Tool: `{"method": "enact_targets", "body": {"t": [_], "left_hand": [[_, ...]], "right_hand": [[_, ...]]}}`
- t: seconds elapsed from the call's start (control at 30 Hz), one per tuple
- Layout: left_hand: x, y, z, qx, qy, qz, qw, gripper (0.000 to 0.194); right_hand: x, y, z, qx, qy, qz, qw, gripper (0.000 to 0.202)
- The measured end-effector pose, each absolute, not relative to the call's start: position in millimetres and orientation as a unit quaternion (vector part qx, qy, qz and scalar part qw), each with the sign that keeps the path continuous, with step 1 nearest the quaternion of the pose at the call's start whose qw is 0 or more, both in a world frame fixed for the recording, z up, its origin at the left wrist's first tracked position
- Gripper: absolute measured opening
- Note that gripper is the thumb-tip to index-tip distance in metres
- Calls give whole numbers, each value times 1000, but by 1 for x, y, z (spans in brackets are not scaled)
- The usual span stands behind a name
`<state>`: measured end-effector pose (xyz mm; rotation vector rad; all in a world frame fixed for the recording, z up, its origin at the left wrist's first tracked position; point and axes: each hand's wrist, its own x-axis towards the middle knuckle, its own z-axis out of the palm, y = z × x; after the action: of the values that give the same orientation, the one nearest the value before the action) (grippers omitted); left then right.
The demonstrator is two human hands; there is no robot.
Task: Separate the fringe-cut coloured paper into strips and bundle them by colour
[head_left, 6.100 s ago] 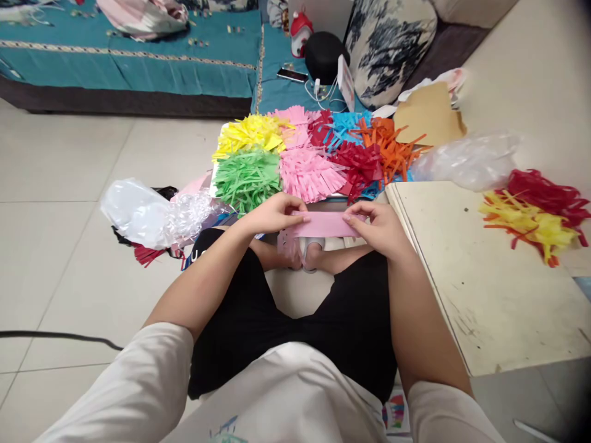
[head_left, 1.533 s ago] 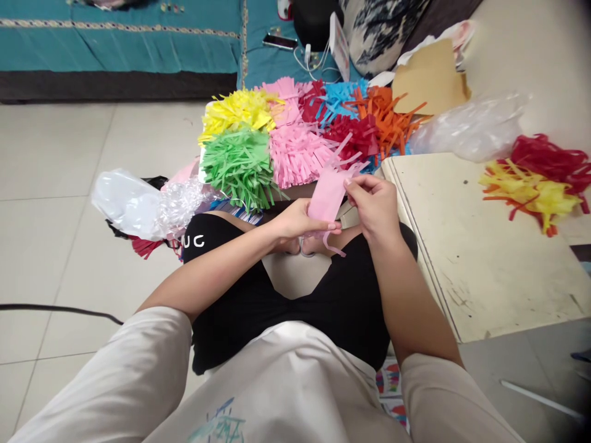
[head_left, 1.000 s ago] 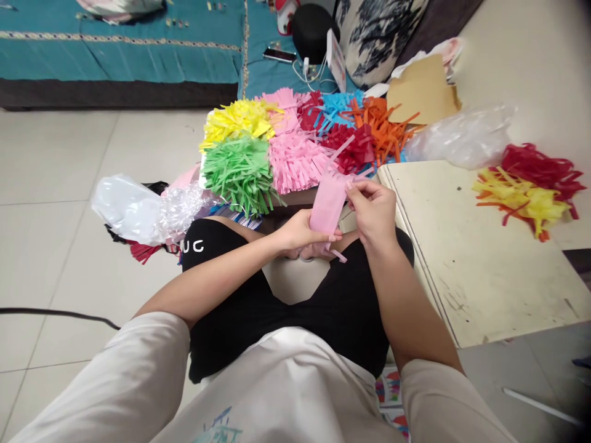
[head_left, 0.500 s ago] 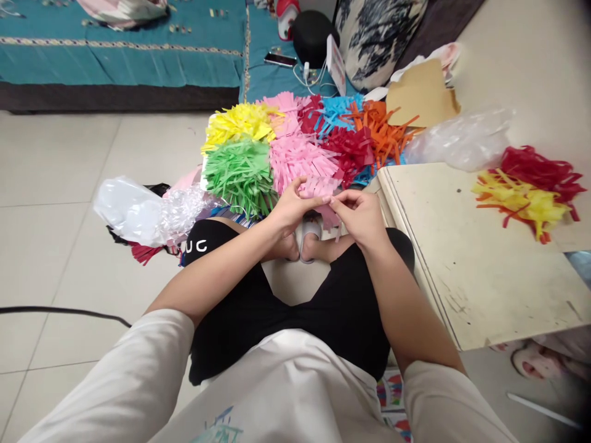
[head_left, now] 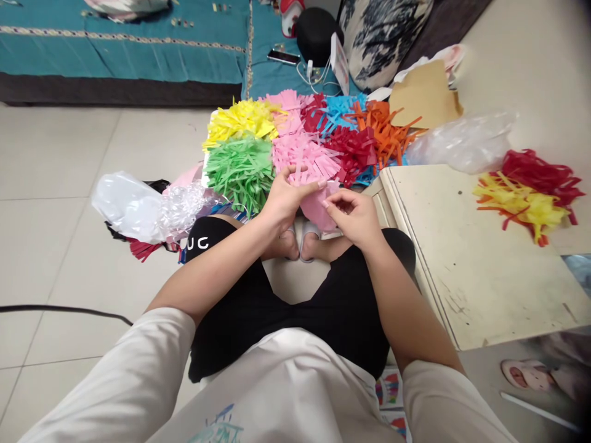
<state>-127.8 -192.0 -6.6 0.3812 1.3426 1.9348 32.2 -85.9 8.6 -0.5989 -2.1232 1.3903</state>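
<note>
Between my hands a piece of pink paper (head_left: 319, 208) hangs above my feet, its lower part smooth and unfringed. My left hand (head_left: 287, 195) holds its left side, with the thumb stretched along the top. At its right edge my right hand (head_left: 353, 215) pinches the paper between thumb and fingers. Just beyond lie fringed paper bundles: pink (head_left: 307, 155), green (head_left: 242, 175), yellow (head_left: 247, 122), dark red (head_left: 353, 151), orange (head_left: 385, 135) and blue (head_left: 341, 112).
A cream cabinet top (head_left: 462, 246) is at my right, with yellow (head_left: 521, 200) and red fringes (head_left: 538, 175) near its far edge. Clear plastic (head_left: 462, 141) and brown card (head_left: 422, 95) lie behind. At left, a plastic bag (head_left: 127, 206) rests on the floor.
My hands have moved slightly apart from their fingertip contact. The pink paper between them now shows a broad smooth face instead of narrow strips.
</note>
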Motion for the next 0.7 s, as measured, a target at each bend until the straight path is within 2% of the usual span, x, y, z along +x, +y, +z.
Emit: {"method": "enact_targets", "body": {"t": [0.3,0.7], "left_hand": [[-133,-194,0,110,474,799,354,85],[-135,-194,9,61,433,829,350,77]], "right_hand": [[31,-86,3,-186,-822,485,234,25],[31,-89,5,-172,-841,475,194,20]]}}
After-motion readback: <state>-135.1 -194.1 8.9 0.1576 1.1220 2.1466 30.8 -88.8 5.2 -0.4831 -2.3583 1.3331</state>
